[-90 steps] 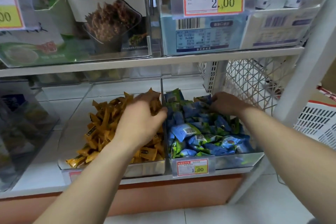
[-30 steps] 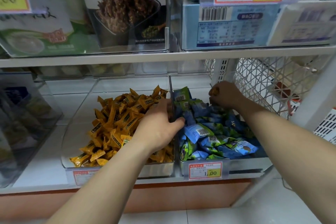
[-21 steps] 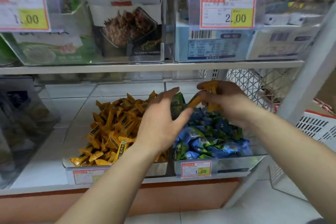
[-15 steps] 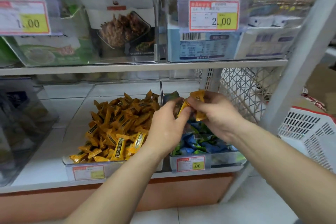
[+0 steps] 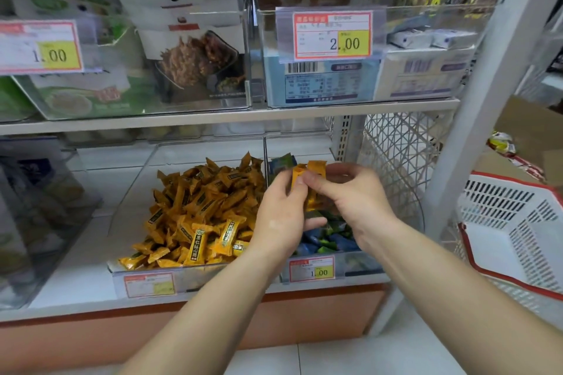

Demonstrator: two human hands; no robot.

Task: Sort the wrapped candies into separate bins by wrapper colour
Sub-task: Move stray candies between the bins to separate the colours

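Head view: two orange-wrapped held candies (image 5: 313, 189) are pinched between a person's hands above the rear half of the right bin (image 5: 359, 265), just right of the wall it shares with the left bin (image 5: 134, 179). The left hand (image 5: 280, 219) is curled, with thumb and fingers closed on the left-hand piece. The right hand (image 5: 353, 201) is likewise curled, its thumb pressed on the piece beside it. Both candies are held nearly upright, long axes running top to bottom, upper crimped ends pointed at the upper shelf (image 5: 213, 117).

The left bin is heaped with orange candies (image 5: 198, 207) lying in every direction. Dark label strips are seen along their wrappers, but the characters cannot be read. Blue-and-green candies (image 5: 329, 240) are seen in the right bin, partly hidden by the hands.

A red-bordered price tag (image 5: 312, 269) marked "1.00" is fixed to the right bin's front edge. The left bin's tag (image 5: 149, 285) is too blurred to read. On the upper shelf, tags marked "2.00" (image 5: 333, 35) and "1.00" (image 5: 39, 47) are displayed on clear boxes. A barcode is visible on a blue carton (image 5: 320, 82) below the "2.00" tag. A white basket with a red rim (image 5: 518, 231) is seen off the right end of the lower shelf (image 5: 76, 283).
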